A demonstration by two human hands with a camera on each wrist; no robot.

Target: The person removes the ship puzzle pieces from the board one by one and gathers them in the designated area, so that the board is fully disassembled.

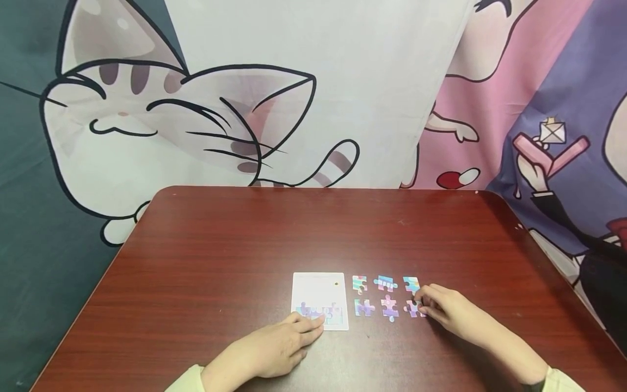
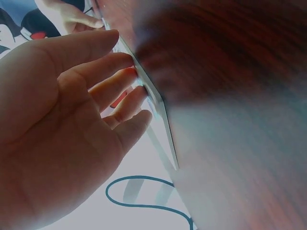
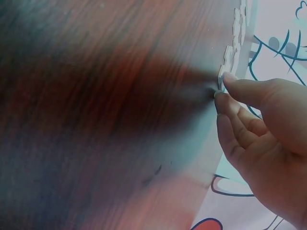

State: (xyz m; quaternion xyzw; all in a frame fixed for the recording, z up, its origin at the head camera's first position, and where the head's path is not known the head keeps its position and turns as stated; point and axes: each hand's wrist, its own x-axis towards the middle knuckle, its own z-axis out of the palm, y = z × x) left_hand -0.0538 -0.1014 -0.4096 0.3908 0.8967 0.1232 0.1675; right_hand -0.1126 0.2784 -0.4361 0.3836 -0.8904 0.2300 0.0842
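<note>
A white puzzle board [image 1: 318, 287] lies flat on the table, with purple jigsaw pieces [image 1: 333, 314] along its lower part. My left hand [image 1: 281, 345] rests by its lower left corner, fingers extended and fingertips on the board. In the left wrist view those fingers [image 2: 125, 103] reach along the board's edge. Right of the board lie several loose pieces in two rows. My right hand [image 1: 453, 310] is at the lower right purple puzzle piece [image 1: 411, 308], pinching its edge between thumb and index finger. Part of that piece is hidden by the fingers.
Among the loose pieces are a blue one [image 1: 411, 283] at upper right, a blue-pink one [image 1: 386, 283], and a pink-purple one [image 1: 389, 308] in the lower row. The brown table [image 1: 220, 234] ends at a cartoon-printed cloth [image 1: 382, 109] behind it.
</note>
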